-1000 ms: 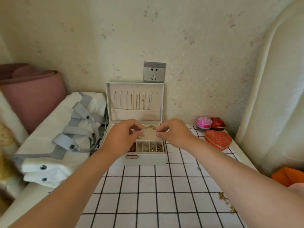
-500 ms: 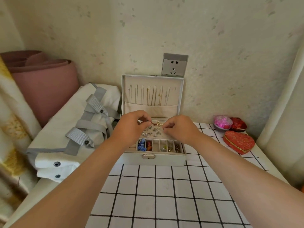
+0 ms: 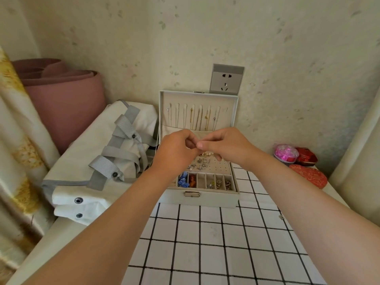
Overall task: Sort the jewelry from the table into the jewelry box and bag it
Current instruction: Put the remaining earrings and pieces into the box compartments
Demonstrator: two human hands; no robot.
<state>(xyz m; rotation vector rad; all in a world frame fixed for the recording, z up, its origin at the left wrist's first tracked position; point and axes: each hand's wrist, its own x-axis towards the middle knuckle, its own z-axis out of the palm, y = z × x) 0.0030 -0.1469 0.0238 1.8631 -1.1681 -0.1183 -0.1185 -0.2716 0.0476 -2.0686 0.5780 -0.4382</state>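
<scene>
A pale grey jewelry box (image 3: 201, 199) stands open at the back of the checked table, its lid upright with several necklaces (image 3: 197, 118) hanging inside. Earrings sit on the box's padded tray (image 3: 205, 161), and small compartments along the front hold more pieces. My left hand (image 3: 176, 155) and my right hand (image 3: 222, 147) hover together above the tray, fingertips meeting and pinching a tiny piece that is too small to make out. A white bag with grey straps (image 3: 107, 159) lies to the left of the box.
A rolled pink mat (image 3: 65, 103) stands at the far left behind the bag. Red heart-shaped boxes (image 3: 308, 173) and a pink round box (image 3: 285, 153) sit at the right by the wall. A wall socket (image 3: 226, 79) is above the lid. A small item (image 3: 281, 217) lies on the tablecloth.
Both hands have risen from the earring tray and come together, fingertips now meeting above the box. The camera view has shifted left and closer.
</scene>
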